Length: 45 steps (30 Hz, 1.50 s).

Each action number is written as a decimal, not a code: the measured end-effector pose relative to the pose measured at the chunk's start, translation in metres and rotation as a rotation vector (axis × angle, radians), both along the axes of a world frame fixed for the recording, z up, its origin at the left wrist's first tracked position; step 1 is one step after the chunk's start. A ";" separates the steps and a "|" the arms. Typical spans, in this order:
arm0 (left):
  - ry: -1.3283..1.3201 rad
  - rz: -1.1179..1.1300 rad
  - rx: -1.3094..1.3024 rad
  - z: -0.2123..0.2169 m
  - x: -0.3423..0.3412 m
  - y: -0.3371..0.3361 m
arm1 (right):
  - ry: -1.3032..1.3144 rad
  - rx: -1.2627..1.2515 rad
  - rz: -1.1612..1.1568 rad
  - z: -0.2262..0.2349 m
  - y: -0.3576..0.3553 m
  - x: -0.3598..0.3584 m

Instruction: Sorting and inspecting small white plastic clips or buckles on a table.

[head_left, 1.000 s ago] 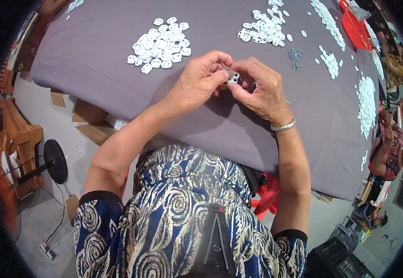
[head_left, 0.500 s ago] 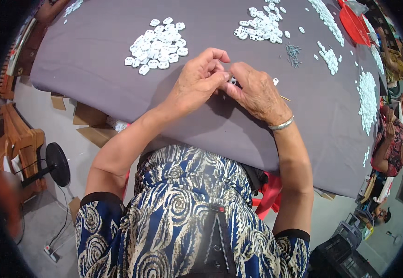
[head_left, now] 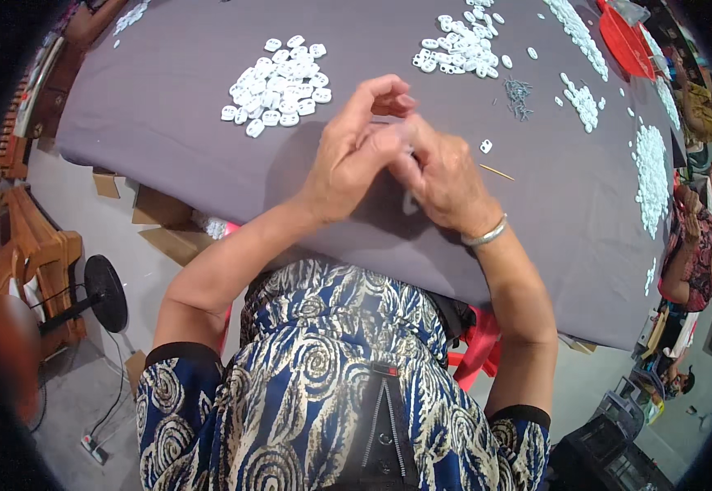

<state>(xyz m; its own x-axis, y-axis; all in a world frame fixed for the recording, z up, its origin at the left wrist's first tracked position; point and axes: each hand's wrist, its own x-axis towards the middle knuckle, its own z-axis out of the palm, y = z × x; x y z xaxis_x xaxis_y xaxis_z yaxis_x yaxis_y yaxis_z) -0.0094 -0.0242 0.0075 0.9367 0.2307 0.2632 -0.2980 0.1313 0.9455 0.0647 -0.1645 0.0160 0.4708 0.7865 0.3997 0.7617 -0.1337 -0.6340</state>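
The left hand (head_left: 349,159) and right hand (head_left: 452,177) meet in seemingly close two-handed work, fingers (head_left: 384,87) bent, their grip impossible to tell, a blurred white piece (head_left: 411,203) just below them, the next move probably calling for a light pinch.

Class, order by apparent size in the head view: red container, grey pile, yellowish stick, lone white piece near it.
1. Red container
2. Grey pile
3. Yellowish stick and lone white piece, unranked: the stick looks longer, the piece broader.

One small white piece (head_left: 411,203), blurred, shows beside the right grip (head_left: 450,178).
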 end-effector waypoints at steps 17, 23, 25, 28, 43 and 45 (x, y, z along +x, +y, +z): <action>0.199 0.187 -0.502 -0.001 0.001 -0.024 | 0.142 -0.026 0.007 -0.016 0.023 -0.021; 0.212 0.141 -0.486 -0.010 0.006 -0.016 | 0.066 -0.093 0.035 -0.018 0.022 -0.016; 0.188 0.128 -0.500 -0.013 0.010 -0.015 | 0.010 -0.062 0.045 -0.019 0.023 -0.015; 0.157 0.083 -0.416 -0.007 0.009 -0.013 | 0.157 -0.025 -0.004 -0.016 0.025 -0.014; 0.158 0.183 0.120 -0.004 0.006 0.003 | 0.203 -0.025 -0.169 -0.004 0.016 0.003; 0.241 0.208 0.165 0.000 0.006 0.024 | 0.237 -0.106 -0.124 0.012 0.014 0.014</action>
